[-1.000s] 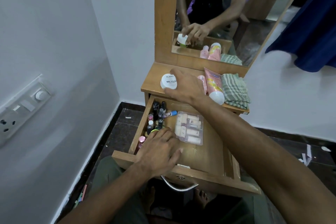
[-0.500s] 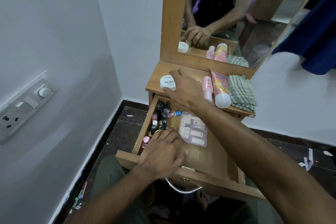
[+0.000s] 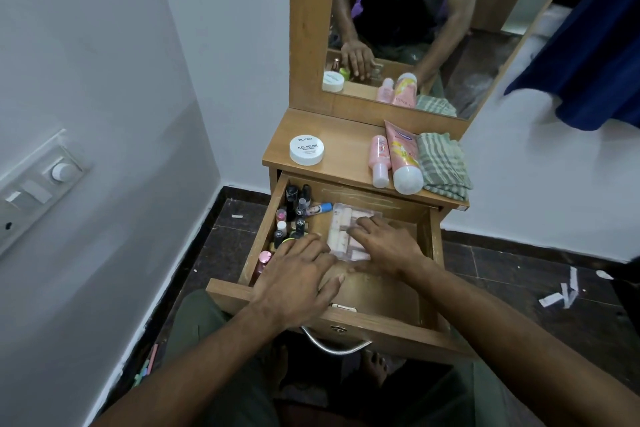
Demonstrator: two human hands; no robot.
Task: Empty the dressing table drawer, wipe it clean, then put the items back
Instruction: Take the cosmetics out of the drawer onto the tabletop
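Note:
The wooden drawer (image 3: 391,326) of the dressing table stands pulled out toward me. Along its left side are several small nail polish bottles (image 3: 294,208), a blue-capped tube (image 3: 318,209) and a pink-capped bottle (image 3: 265,258). A clear plastic packet of pale tubes (image 3: 341,229) lies in the middle. My left hand (image 3: 298,274) rests palm down at the drawer's front left, fingers spread, touching the packet's near corner. My right hand (image 3: 388,246) lies flat on the packet's right half, fingers apart. On the table top (image 3: 346,149) sit a white nail polish jar (image 3: 307,149), a small pink bottle (image 3: 379,158) and a pink tube (image 3: 403,156).
A folded striped cloth (image 3: 441,163) lies at the table top's right end. The mirror (image 3: 450,10) rises behind it. A switch panel (image 3: 41,184) is on the left wall and a blue cloth (image 3: 595,45) hangs at right. Paper scraps (image 3: 561,295) lie on the dark floor.
My right hand let go of the white jar on the table top and came down into the drawer onto the plastic packet. My left hand stayed at the drawer's front left.

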